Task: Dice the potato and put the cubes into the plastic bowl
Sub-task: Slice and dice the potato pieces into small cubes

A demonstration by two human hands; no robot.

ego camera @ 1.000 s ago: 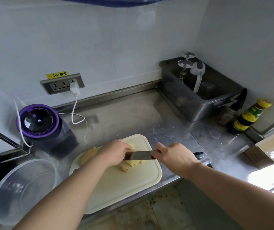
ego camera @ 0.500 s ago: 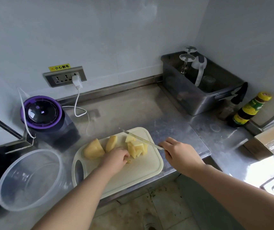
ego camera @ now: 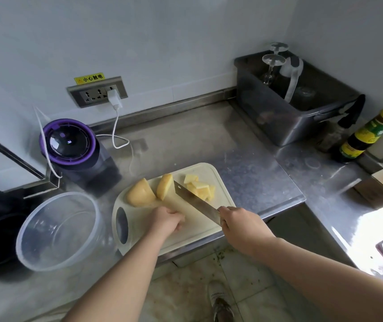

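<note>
- Knife (ego camera: pixel 195 201) swings down across the board (ego camera: pixel 199 228), gripped by the right hand (ego camera: pixel 239 225); left hand (ego camera: pixel 167 219) pulls back, fingers curled, contents unclear.
- Some cubes (ego camera: pixel 199 187) cut; two potato chunks (ego camera: pixel 140 194) remain whole; bowl (ego camera: pixel 46 228) sits empty.

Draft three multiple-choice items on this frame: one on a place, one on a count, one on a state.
1. Where is the plastic bowl, relative to the cutting board? A. On it B. Left of it, on the counter C. Behind it
2. How many large uncut potato pieces lie beside the cubes on the board? A. One B. Two C. Four
3. What does the bowl hold? A. Potato cubes B. Water C. Nothing

1 B: it stands off the board's handle end. 2 B: two chunks lie at the board's back left. 3 C: its clear inside is bare.
</note>
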